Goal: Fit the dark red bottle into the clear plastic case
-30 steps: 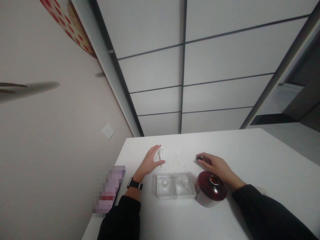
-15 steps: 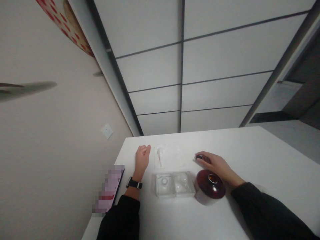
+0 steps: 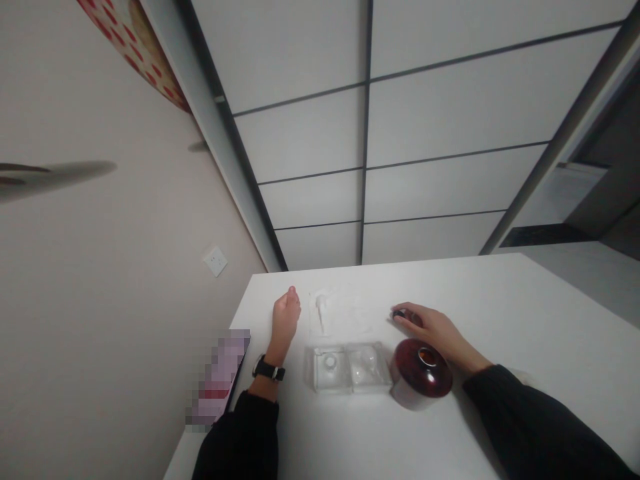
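Head view. Left grip [image 3: 287, 316]: a loose fist over the tabletop [image 3: 525, 313], fingers folded in together, thumb uppermost; can't tell if anything is tucked inside. Right grip [image 3: 427, 325]: closed round a dark item [image 3: 399, 314], whose black end pokes out past thumb and fingers, its reddish-brown body partly visible between them. Most of it is hidden by the hand, so exact type unclear.

Just right of the left grip, not touching: white piece [image 3: 321, 313], slim, lying on a clear sheet [image 3: 350, 317]. Sheet sits between the two grips; its edges are faint.

Nearer the wearer, between the grips: clear box [image 3: 334, 391], two compartments. Left one has a clear round part [image 3: 330, 362]; contents of the right one too glassy to make out. Jar [image 3: 421, 377] with dark red lid: just nearer the wearer than the right grip, beside the box. Watch [image 3: 270, 369] on the wrist behind the left grip. Purple item [image 3: 220, 377], pixelated, further left and nearer the wearer.
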`<state>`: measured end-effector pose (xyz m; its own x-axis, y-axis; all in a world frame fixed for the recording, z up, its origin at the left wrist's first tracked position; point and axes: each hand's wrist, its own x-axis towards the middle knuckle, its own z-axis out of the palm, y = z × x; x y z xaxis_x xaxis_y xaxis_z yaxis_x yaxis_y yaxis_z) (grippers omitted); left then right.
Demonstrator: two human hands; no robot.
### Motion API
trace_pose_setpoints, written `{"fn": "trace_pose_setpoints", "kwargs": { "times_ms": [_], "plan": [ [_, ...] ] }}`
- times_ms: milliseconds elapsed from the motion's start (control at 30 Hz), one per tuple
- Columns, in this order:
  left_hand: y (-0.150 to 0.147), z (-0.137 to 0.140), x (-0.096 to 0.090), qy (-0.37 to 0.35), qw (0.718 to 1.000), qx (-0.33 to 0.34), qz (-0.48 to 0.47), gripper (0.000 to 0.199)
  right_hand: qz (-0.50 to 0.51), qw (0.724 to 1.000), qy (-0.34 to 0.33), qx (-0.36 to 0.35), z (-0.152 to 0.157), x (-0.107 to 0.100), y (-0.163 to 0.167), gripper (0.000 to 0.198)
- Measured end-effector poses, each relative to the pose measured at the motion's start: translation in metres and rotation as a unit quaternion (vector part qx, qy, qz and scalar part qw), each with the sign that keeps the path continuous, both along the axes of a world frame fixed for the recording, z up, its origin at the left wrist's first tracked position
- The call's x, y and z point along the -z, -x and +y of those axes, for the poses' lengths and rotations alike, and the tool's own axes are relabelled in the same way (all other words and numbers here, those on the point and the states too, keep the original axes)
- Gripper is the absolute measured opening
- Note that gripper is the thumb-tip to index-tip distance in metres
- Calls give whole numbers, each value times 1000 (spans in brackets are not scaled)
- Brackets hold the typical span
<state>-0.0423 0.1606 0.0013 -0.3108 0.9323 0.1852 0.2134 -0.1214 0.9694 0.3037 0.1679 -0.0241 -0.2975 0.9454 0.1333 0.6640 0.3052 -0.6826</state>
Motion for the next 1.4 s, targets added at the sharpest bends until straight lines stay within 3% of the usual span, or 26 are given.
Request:
{"fn": "trace_pose_setpoints", "kwargs": {
  "times_ms": [100,233,267,333,433,567,700,933,1000,1167,1300,1400],
  "plan": [
    [-9,-15,-20,3,998,59,2,63,-5,1000,30,-2,0,-2,0,46],
    [-27,-56,-65,2,982,179,58,42,14,1000,19,2,1,1,0,44],
    [-32,-67,-77,-6,963,241,120,33,27,1000,12,5,1,2,0,44],
    [-42,-85,-95,-22,911,345,226,37,62,998,-4,13,2,3,0,42],
    [-56,-97,-103,-20,854,407,325,55,111,993,-20,16,1,2,1,42],
    [-70,-95,-89,0,835,385,393,61,220,975,19,-34,-5,-5,4,42],
    [-78,-92,-77,3,838,344,424,52,334,930,108,-109,-10,-10,9,50],
    [-80,-86,-84,54,854,339,391,31,419,841,275,-205,-16,-13,17,73],
    [-80,-84,-86,66,855,342,385,30,399,839,295,-222,-18,-15,18,80],
    [-79,-79,-80,75,858,335,383,30,334,873,272,-228,-19,-18,18,84],
    [-81,-76,-73,82,864,288,404,29,334,870,272,-238,-17,-16,17,85],
    [-82,-79,-72,68,858,290,418,45,327,874,262,-246,-16,-16,17,88]
  ]
}}
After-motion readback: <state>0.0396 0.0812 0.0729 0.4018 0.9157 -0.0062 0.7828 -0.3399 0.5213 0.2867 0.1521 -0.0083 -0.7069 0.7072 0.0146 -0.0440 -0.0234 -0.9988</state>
